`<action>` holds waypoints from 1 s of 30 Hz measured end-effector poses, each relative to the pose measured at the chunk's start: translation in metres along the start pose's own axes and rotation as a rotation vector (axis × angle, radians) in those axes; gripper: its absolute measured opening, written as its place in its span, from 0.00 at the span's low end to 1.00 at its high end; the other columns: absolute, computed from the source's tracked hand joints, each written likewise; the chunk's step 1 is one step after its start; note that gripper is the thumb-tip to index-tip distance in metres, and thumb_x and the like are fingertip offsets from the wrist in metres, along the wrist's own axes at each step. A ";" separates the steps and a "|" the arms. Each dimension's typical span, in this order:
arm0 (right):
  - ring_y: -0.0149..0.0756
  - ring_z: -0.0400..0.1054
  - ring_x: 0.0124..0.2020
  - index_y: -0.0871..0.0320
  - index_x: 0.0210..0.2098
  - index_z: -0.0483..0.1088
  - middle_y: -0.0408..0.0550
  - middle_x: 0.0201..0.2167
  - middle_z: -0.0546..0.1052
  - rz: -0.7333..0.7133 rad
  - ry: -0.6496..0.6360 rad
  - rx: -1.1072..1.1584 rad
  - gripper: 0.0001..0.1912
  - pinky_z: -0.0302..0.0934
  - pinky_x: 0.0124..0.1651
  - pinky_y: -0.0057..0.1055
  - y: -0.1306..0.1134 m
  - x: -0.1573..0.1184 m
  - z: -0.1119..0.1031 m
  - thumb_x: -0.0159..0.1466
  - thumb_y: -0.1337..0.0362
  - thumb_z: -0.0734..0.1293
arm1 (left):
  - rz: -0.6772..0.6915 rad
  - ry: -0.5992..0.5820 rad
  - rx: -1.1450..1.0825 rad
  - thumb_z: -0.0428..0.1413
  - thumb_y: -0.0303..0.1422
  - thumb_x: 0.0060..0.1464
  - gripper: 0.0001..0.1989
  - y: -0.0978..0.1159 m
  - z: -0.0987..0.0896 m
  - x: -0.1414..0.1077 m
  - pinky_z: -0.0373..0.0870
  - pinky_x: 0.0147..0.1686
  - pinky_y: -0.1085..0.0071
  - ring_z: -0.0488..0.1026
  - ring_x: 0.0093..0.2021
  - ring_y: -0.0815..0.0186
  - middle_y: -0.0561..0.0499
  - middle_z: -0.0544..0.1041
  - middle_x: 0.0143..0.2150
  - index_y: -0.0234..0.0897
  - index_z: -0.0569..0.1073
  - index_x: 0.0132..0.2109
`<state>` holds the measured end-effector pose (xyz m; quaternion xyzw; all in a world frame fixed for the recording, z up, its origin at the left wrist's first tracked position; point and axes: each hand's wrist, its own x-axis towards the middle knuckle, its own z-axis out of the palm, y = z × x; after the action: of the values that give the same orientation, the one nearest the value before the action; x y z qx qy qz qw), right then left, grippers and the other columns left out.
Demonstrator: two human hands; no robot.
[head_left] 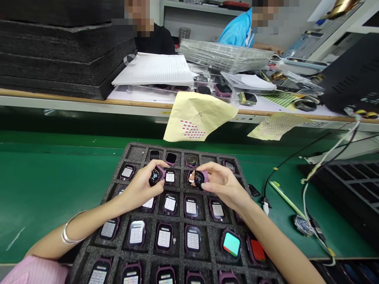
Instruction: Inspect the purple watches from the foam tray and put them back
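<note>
My left hand grips a purple smartwatch body whose dark screen shows a watch face. To its right, my right hand pinches a second purple smartwatch body, tilted, also with a lit watch face. Both are held just above a dark grey foam tray divided into square pockets. Several smartwatches lie in the pockets, many with a white grid on the screen. One watch glows turquoise and another red. Dark screens show in the far row. My forearms cover some pockets.
The tray lies on a green worktop. Cables and a light-green pen-like stick are at the right. Behind, a shelf holds papers, plastic trays and black foam stacks. Two people sit beyond it.
</note>
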<state>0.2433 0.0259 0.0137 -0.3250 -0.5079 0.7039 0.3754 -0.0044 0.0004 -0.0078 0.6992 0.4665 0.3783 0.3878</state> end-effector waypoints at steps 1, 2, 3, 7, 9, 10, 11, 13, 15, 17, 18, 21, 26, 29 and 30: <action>0.43 0.72 0.41 0.57 0.40 0.72 0.49 0.35 0.76 0.001 0.011 -0.001 0.17 0.65 0.48 0.40 0.000 0.000 0.000 0.52 0.68 0.76 | -0.007 0.002 0.000 0.50 0.25 0.52 0.16 0.000 0.000 0.000 0.65 0.46 0.69 0.69 0.45 0.62 0.50 0.71 0.42 0.38 0.65 0.49; 0.43 0.72 0.40 0.57 0.40 0.72 0.49 0.35 0.76 0.001 0.017 0.002 0.17 0.66 0.47 0.40 -0.001 0.000 0.000 0.52 0.67 0.76 | -0.015 0.003 -0.002 0.50 0.25 0.52 0.16 0.000 0.000 0.000 0.65 0.45 0.69 0.69 0.45 0.62 0.51 0.70 0.42 0.39 0.65 0.49; 0.42 0.72 0.40 0.57 0.40 0.72 0.49 0.36 0.76 -0.002 0.019 0.007 0.17 0.66 0.46 0.40 -0.001 0.000 0.000 0.52 0.67 0.76 | -0.020 0.010 -0.008 0.50 0.26 0.53 0.16 0.000 0.000 0.000 0.65 0.45 0.69 0.69 0.44 0.63 0.51 0.70 0.43 0.39 0.65 0.50; 0.42 0.72 0.39 0.57 0.40 0.72 0.49 0.36 0.75 -0.021 0.024 0.004 0.16 0.66 0.46 0.39 -0.002 -0.002 -0.001 0.52 0.68 0.76 | -0.014 0.069 -0.014 0.50 0.26 0.53 0.17 0.003 -0.002 0.000 0.65 0.46 0.70 0.68 0.44 0.64 0.50 0.69 0.45 0.39 0.64 0.51; 0.43 0.73 0.39 0.57 0.40 0.72 0.49 0.35 0.76 -0.020 0.016 -0.002 0.16 0.67 0.45 0.39 -0.003 -0.003 -0.002 0.53 0.67 0.76 | -0.016 0.092 -0.003 0.50 0.25 0.52 0.16 0.004 -0.002 0.000 0.65 0.46 0.70 0.68 0.44 0.63 0.50 0.70 0.44 0.38 0.65 0.49; 0.44 0.73 0.40 0.57 0.41 0.72 0.50 0.35 0.76 -0.015 0.003 -0.001 0.17 0.67 0.44 0.40 -0.004 -0.004 -0.002 0.53 0.67 0.76 | -0.021 0.095 0.000 0.50 0.25 0.52 0.16 0.005 -0.002 0.000 0.65 0.45 0.70 0.68 0.43 0.63 0.50 0.70 0.43 0.39 0.65 0.49; 0.45 0.72 0.41 0.56 0.41 0.72 0.50 0.35 0.76 -0.011 -0.010 0.001 0.17 0.67 0.44 0.41 -0.004 -0.004 -0.002 0.53 0.66 0.76 | -0.022 0.092 -0.001 0.50 0.25 0.52 0.16 0.005 -0.003 0.000 0.65 0.45 0.70 0.69 0.43 0.63 0.50 0.70 0.43 0.39 0.65 0.50; 0.45 0.72 0.42 0.57 0.42 0.71 0.51 0.35 0.76 0.005 -0.030 0.003 0.17 0.67 0.45 0.41 -0.004 -0.005 -0.002 0.54 0.66 0.76 | -0.019 0.072 -0.005 0.50 0.25 0.52 0.16 0.005 -0.003 0.000 0.65 0.46 0.69 0.69 0.44 0.63 0.50 0.70 0.44 0.38 0.65 0.49; 0.45 0.73 0.42 0.57 0.42 0.71 0.50 0.35 0.76 0.024 -0.037 0.002 0.17 0.66 0.46 0.41 -0.003 -0.005 -0.002 0.54 0.67 0.75 | -0.014 0.056 -0.006 0.50 0.25 0.52 0.15 0.003 -0.002 0.001 0.65 0.48 0.68 0.68 0.47 0.61 0.49 0.70 0.45 0.38 0.65 0.48; 0.46 0.73 0.43 0.57 0.42 0.71 0.50 0.36 0.76 0.045 -0.042 0.000 0.17 0.67 0.45 0.40 0.000 -0.003 -0.001 0.54 0.67 0.75 | -0.027 0.042 -0.014 0.50 0.25 0.53 0.15 0.000 -0.002 0.002 0.66 0.47 0.67 0.67 0.48 0.61 0.49 0.70 0.46 0.38 0.65 0.49; 0.46 0.73 0.44 0.58 0.43 0.70 0.50 0.36 0.77 0.056 -0.050 -0.005 0.17 0.67 0.44 0.38 0.003 -0.002 -0.001 0.54 0.66 0.75 | -0.047 0.024 -0.033 0.51 0.26 0.54 0.16 -0.001 -0.001 0.002 0.67 0.45 0.68 0.68 0.47 0.62 0.49 0.70 0.46 0.39 0.65 0.50; 0.44 0.74 0.43 0.58 0.45 0.70 0.51 0.38 0.77 0.082 -0.061 -0.028 0.18 0.67 0.41 0.33 0.010 0.001 0.000 0.56 0.65 0.74 | -0.157 -0.101 -0.200 0.53 0.30 0.55 0.21 -0.002 0.002 0.003 0.70 0.32 0.72 0.70 0.34 0.67 0.50 0.68 0.44 0.41 0.61 0.55; 0.41 0.74 0.43 0.58 0.50 0.69 0.53 0.45 0.76 0.178 -0.068 0.038 0.20 0.67 0.46 0.35 0.016 0.005 0.001 0.59 0.64 0.72 | -0.315 -0.198 -0.600 0.54 0.28 0.53 0.23 0.000 0.008 0.005 0.74 0.32 0.70 0.71 0.35 0.67 0.48 0.69 0.42 0.37 0.60 0.55; 0.46 0.72 0.47 0.59 0.54 0.67 0.56 0.46 0.76 0.232 -0.084 0.113 0.23 0.65 0.51 0.42 0.015 0.004 0.002 0.60 0.63 0.71 | -0.380 -0.207 -0.752 0.53 0.27 0.53 0.21 0.001 0.008 0.004 0.75 0.40 0.65 0.72 0.44 0.62 0.46 0.70 0.46 0.38 0.62 0.54; 0.47 0.72 0.48 0.59 0.54 0.67 0.57 0.46 0.76 0.238 -0.081 0.134 0.24 0.64 0.52 0.44 0.015 0.004 0.002 0.60 0.63 0.71 | -0.391 -0.210 -0.786 0.52 0.26 0.53 0.20 0.000 0.008 0.004 0.75 0.42 0.63 0.71 0.46 0.61 0.46 0.71 0.45 0.38 0.63 0.54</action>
<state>0.2365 0.0253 -0.0001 -0.3284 -0.4326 0.7883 0.2892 0.0043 0.0021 -0.0104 0.4322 0.3687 0.3732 0.7335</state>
